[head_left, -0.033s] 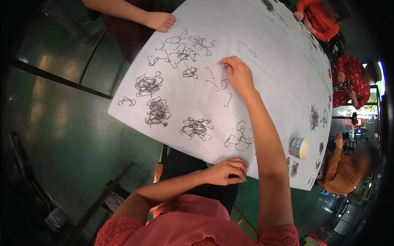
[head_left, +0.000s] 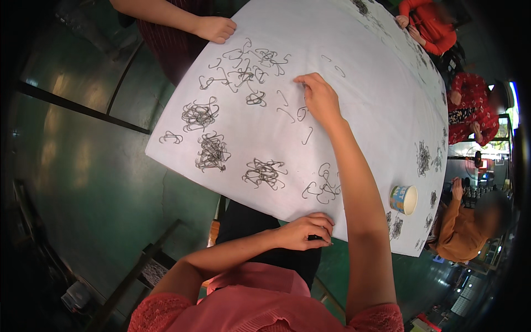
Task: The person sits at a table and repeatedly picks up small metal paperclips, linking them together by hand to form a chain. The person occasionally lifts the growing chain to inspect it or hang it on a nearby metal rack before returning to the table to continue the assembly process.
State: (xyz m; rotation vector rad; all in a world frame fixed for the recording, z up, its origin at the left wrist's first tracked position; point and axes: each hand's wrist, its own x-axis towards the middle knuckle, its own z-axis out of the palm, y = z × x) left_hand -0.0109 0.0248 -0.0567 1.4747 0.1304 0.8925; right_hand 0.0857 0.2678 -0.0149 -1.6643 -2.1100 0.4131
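Thin dark wire hooks with curved ends lie on a white-covered table (head_left: 376,127). My right hand (head_left: 322,98) hovers over or rests on the middle of it, fingers bent and drawn together; anything in its fingertips is too small to make out. Close to its left are a few loose hooks, among them one bent hook (head_left: 285,115) and another hook (head_left: 307,135). My left hand (head_left: 307,231) rests at the near table edge with curled fingers; a small dark bit shows by its thumb, its kind unclear. Nearest it is a loose cluster of hooks (head_left: 323,185).
Tangled hook piles, such as a dense pile (head_left: 212,151) and a spread-out group (head_left: 243,72), cover the left side. A paper cup (head_left: 404,200) stands at the right. Another person's fist (head_left: 218,29) rests on the far left edge; several people sit along the right side.
My right hand has shifted very slightly away from me. My left hand and the hooks look the same.
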